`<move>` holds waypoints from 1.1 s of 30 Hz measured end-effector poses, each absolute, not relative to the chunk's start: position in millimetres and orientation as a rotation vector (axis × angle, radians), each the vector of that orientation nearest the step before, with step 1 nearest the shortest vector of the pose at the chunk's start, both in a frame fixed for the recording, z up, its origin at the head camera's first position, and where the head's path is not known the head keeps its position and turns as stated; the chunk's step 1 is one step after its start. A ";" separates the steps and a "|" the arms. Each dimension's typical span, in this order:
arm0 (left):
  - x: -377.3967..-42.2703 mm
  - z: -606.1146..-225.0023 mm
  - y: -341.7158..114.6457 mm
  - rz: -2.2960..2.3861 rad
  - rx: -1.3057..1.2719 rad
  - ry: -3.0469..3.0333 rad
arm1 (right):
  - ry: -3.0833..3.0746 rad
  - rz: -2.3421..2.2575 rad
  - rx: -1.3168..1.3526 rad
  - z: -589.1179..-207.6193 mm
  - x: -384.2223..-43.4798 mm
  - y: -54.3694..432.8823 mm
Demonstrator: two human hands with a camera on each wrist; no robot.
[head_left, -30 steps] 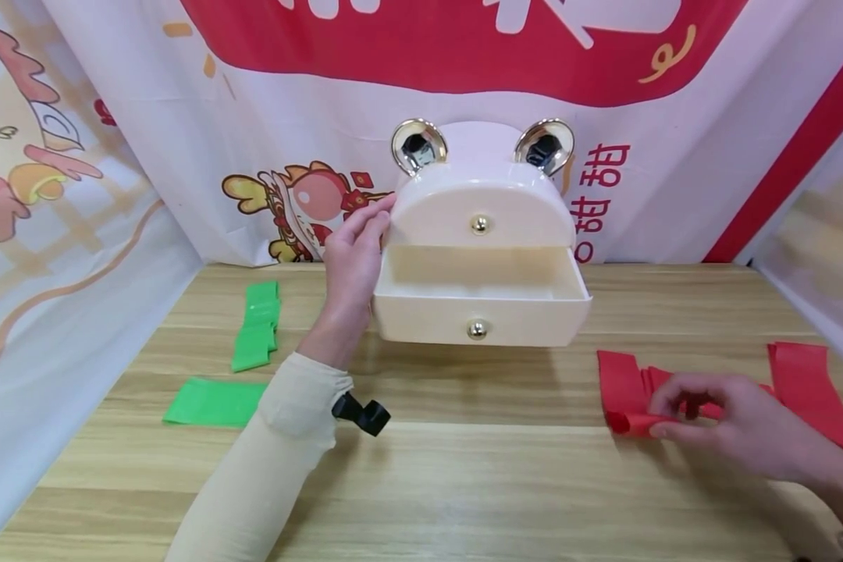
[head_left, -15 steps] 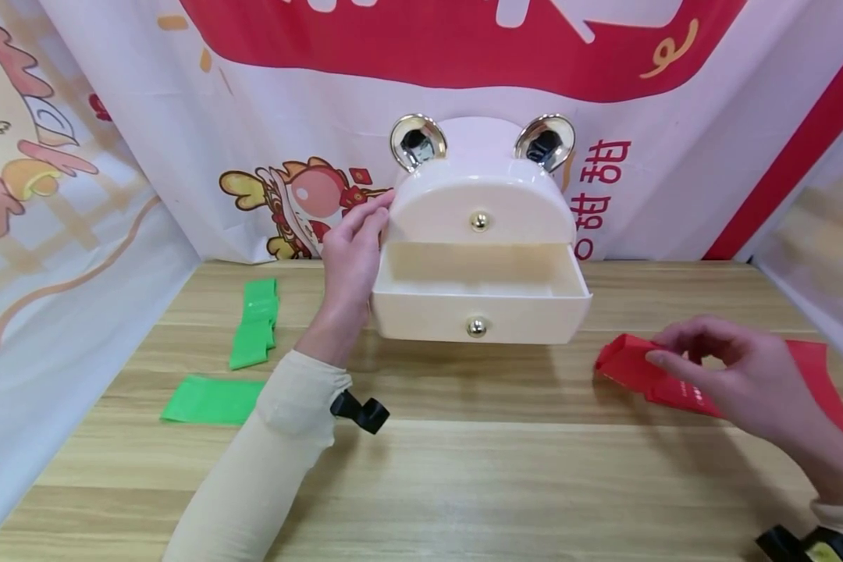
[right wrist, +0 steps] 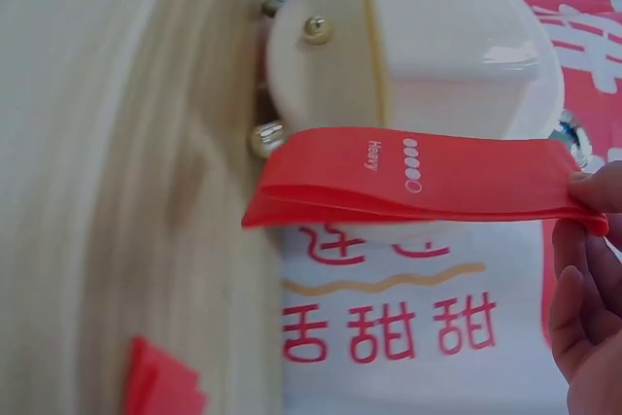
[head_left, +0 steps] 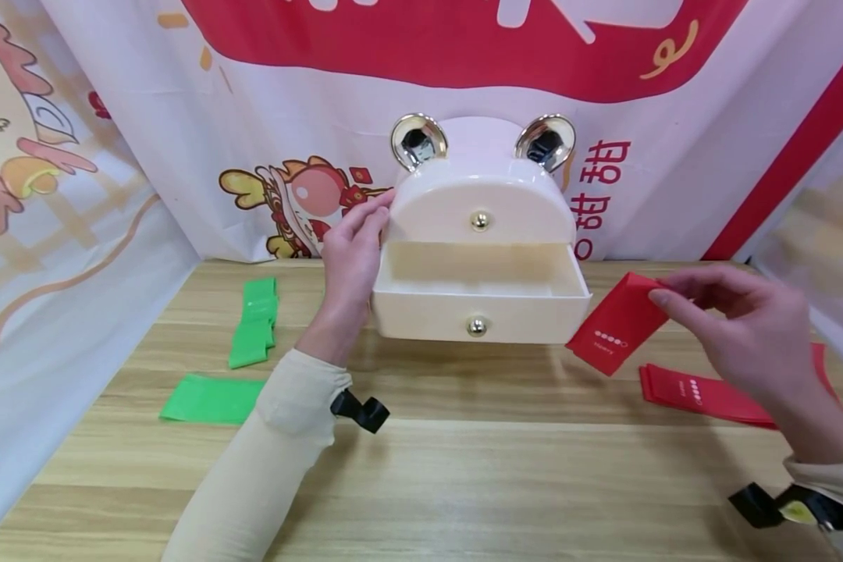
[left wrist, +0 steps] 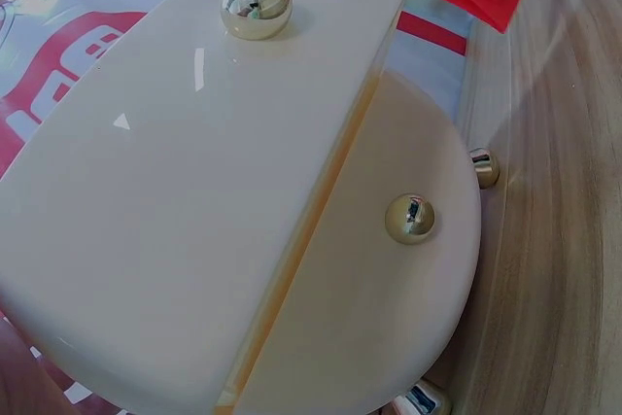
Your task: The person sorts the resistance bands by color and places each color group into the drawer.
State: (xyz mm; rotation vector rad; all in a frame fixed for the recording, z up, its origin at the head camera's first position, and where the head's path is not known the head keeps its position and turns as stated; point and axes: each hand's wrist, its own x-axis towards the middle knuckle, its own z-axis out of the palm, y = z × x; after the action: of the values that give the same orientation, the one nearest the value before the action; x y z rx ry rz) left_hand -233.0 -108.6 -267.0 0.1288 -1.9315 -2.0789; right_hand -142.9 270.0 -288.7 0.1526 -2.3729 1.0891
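My right hand (head_left: 752, 332) pinches one end of a folded red resistance band (head_left: 614, 328). The band hangs above the table beside the right corner of the pulled-out drawer (head_left: 428, 320). In the right wrist view, the band (right wrist: 466, 177) is printed "Heavy", with thumb and fingers at its end. The drawer belongs to a white, frog-shaped drawer box (head_left: 421, 222) with gold-rimmed eyes and gold knobs. My left hand (head_left: 351, 250) rests against the box's left side, fingers fairly straight; some fingertips are hidden. The drawer's visible interior is bare.
More red bands (head_left: 706, 396) lie on the right of the wooden table (head_left: 464, 484), partly under my right forearm. Two green bands lie at the left, one upright strip (head_left: 254, 320) and one flat (head_left: 207, 398). A printed cloth (head_left: 337, 101) hangs behind the box.
My right hand has gripped a red band from the table, lifted it and brought it up towards the drawer. Other red bands stay behind. My left hand has stayed at the box.
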 end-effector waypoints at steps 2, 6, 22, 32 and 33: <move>-233.1 -266.9 -108.5 -2.077 0.130 -1.933 | -2.346 1.095 0.147 -282.0 -144.1 266.9; -233.4 -267.0 -108.2 -2.068 0.126 -1.937 | -2.300 1.107 0.119 -266.8 -145.2 260.2; -232.3 -266.5 -108.5 -2.068 0.124 -1.934 | -2.104 1.135 0.090 -186.1 -151.3 224.8; -232.2 -266.9 -108.4 -2.063 0.123 -1.943 | -1.920 1.236 0.334 -167.7 -161.3 197.5; -232.5 -267.2 -108.2 -2.063 0.121 -1.942 | -1.907 1.256 0.344 -168.4 -161.5 194.8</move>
State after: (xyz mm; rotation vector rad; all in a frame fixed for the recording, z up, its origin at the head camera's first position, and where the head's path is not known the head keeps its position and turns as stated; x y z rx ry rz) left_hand -232.5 -108.2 -267.2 0.1211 -1.9420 -2.0633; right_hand -161.5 194.8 -168.4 0.3442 -1.9074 1.2556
